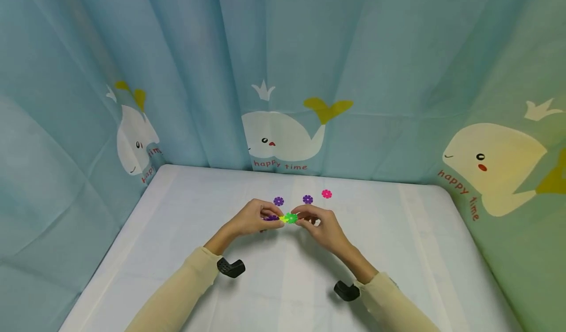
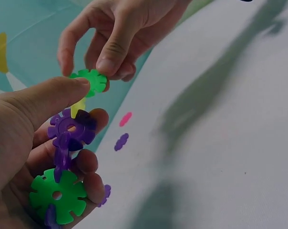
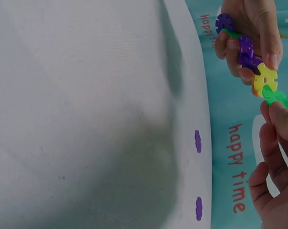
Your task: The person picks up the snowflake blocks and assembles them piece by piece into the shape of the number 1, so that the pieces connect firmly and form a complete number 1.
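My left hand (image 1: pixel 254 218) holds a chain of linked snowflake discs. In the left wrist view a green disc (image 2: pixel 69 202) and purple discs (image 2: pixel 62 128) lie across its fingers. At the chain's end the thumb and fingers pinch a yellow snowflake disc (image 3: pixel 266 79). My right hand (image 1: pixel 325 228) pinches a bright green snowflake disc (image 1: pixel 290 218) between thumb and fingers. That green disc meets the yellow one edge to edge; how deep their slots engage I cannot tell. Both hands are raised over the table, fingertips close together.
On the white table (image 1: pixel 274 292), beyond the hands, lie two loose purple discs (image 1: pixel 278 201) and a pink disc (image 1: pixel 326 194). A blue-green curtain (image 1: pixel 376 76) printed with whales stands round the table's back and sides. Each wrist carries a black device (image 1: pixel 231 268).
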Motion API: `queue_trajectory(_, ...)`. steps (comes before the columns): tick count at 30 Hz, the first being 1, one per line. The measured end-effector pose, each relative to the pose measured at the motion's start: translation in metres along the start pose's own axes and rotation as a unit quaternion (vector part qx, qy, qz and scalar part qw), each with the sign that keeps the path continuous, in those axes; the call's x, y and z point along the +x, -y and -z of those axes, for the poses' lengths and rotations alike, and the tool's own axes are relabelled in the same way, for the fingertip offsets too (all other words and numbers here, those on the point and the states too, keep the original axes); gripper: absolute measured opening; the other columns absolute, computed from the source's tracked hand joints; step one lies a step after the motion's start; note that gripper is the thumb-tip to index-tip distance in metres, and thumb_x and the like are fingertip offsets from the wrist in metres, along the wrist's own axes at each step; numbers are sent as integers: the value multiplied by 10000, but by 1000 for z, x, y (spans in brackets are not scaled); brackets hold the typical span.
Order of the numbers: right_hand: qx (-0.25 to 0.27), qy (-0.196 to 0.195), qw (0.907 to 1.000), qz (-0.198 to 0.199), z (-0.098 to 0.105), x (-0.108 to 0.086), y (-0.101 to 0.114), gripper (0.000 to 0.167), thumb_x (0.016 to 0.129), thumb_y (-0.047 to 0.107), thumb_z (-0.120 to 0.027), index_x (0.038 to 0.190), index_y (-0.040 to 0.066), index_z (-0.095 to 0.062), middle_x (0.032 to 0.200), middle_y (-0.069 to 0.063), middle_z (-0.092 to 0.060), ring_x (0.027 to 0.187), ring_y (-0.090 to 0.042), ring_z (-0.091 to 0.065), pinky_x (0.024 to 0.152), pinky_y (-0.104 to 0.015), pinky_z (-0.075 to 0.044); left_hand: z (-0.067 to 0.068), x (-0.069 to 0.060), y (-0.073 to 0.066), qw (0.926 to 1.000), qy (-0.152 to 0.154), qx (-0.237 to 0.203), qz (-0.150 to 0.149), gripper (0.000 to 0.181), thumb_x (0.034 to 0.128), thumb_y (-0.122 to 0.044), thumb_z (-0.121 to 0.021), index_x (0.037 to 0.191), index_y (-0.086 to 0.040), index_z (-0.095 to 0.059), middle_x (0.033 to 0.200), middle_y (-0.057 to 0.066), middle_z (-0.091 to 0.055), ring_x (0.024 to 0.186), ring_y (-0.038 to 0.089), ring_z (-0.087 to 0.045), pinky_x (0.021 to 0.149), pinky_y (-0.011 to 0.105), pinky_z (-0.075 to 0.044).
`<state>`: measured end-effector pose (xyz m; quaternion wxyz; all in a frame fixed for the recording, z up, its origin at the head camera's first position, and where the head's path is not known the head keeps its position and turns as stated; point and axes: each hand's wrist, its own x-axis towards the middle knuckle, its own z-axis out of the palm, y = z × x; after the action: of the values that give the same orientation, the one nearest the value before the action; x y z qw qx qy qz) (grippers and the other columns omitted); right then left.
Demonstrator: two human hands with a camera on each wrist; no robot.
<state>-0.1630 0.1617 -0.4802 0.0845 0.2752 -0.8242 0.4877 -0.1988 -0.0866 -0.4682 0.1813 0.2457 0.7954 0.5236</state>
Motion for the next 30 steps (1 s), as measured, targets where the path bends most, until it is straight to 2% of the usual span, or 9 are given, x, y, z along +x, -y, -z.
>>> queue_trajectory(5, -139, -66, 9999, 19, -1, -1, 1, 209, 897, 36, -782, 1088, 121, -771, 979, 29, -768, 744, -84, -615, 658, -259, -520, -1, -1, 0, 9999, 97, -91, 12, 196, 905, -185, -806, 1035, -45, -764, 895, 31, -767, 695, 118, -638, 598, 267, -513)
queue_trajectory(9, -185, -115, 9998, -45, -2, -4, 0, 206, 894, 42, -786, 1086, 117, -781, 968, 22, -770, 749, -84, -622, 658, -262, -524, -2, -1, 1, 10000, 89, -32, -18, 244, 900, -181, -809, 1087, -37, -747, 930, 49, -748, 624, 139, -608, 552, 282, -509)
queue_trajectory(12, -166, -108, 9995, -250, -3, -6, -2, 200, 902, 67, -785, 1094, 123, -783, 924, 17, -761, 750, -91, -624, 656, -267, -524, -4, -1, 2, 9996, 11, 186, -227, 303, 900, -177, -809, 1156, -41, -721, 993, 61, -739, 593, 133, -586, 533, 284, -509)
queue_trajectory(15, -90, -101, 9985, -523, -5, -8, -4, 208, 902, 81, -788, 1104, 126, -781, 898, 26, -750, 759, -98, -635, 664, -264, -527, -6, 0, 3, 9966, -95, 559, -596, 314, 903, -158, -800, 1186, -57, -710, 1038, 46, -748, 717, 106, -639, 627, 276, -538)
queue_trajectory(19, 173, -127, 9962, -841, -8, -12, -8, 219, 894, 70, -793, 1110, 103, -777, 909, 3, -757, 777, -130, -664, 685, -263, -540, -10, 0, 4, 9905, -166, 944, -987, 267, 900, -100, -773, 1160, -77, -718, 1004, 9, -760, 886, 126, -674, 755, 284, -551)
queue_trajectory(23, 420, -173, 9933, -1059, -10, -15, -3, 219, 889, 39, -789, 1107, 35, -764, 913, -78, -762, 779, -196, -689, 685, -273, -549, -14, -1, 7, 9881, -204, 1106, -1051, 253, 885, -67, -761, 1135, -87, -730, 968, -11, -756, 854, 170, -666, 740, 294, -547)
queue_trajectory(26, 520, -195, 9912, -1202, -12, -17, -3, 219, 884, 12, -785, 1100, -9, -754, 914, -131, -763, 776, -217, -694, 684, -275, -549, -16, -1, 10, 9859, -240, 1235, -1104, 258, 873, -85, -782, 1128, -101, -739, 956, -18, -754, 842, 147, -656, 734, 296, -540)
queue_trajectory(30, 632, -206, 9885, -1356, -16, -20, -11, 199, 882, 43, -795, 1078, 21, -766, 911, -98, -772, 785, -158, -698, 705, -257, -549, -18, -1, 10, 9830, -262, 1398, -1165, 285, 854, -124, -826, 1127, -114, -744, 944, -13, -755, 812, 109, -644, 712, 284, -526)
